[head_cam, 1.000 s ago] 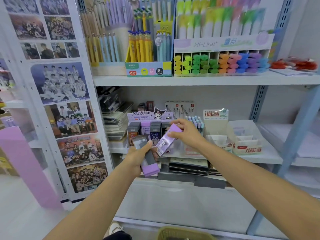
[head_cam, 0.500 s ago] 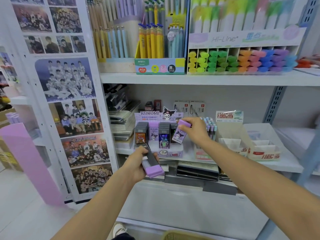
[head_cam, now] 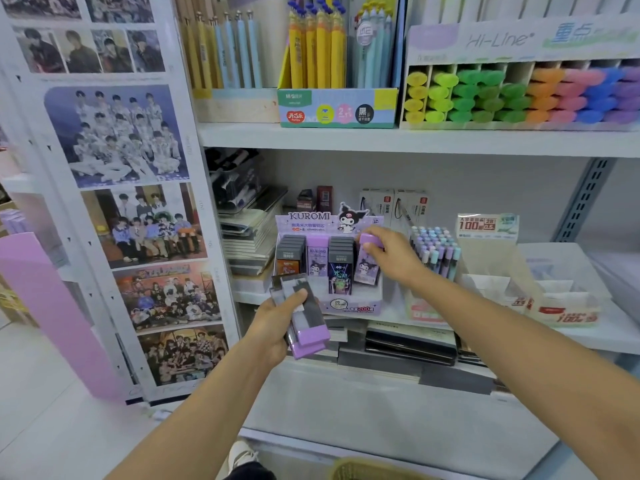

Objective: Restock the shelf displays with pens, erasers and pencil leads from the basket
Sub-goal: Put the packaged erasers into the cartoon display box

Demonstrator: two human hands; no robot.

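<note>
I am in the pencil-lead part of the restocking. The right hand (head_cam: 391, 254) pinches one purple lead case (head_cam: 367, 268) by its top cap, thumb and fingers curled on it. It holds the case upright at the rightmost column of the display box (head_cam: 356, 308), which stands on the middle shelf (head_cam: 588, 337). The lower end of the case is inside the front of that column; whether it sits fully down I cannot tell.

The left hand (head_cam: 277, 320) grips a small stack of lead cases (head_cam: 308, 323), thumb on top, just in front of the box and a little lower. The basket (head_cam: 374, 471) shows only as a rim at the bottom edge of the view.

In my judgement the next move is to press this case down until it is level with its neighbours, then release it and take another from the stack. It calls for a straight, gentle push, because the box looks like light cardboard and may slide back. The pens (head_cam: 434, 247) stand just beside the right hand, so I would mind the knuckles there.
</note>
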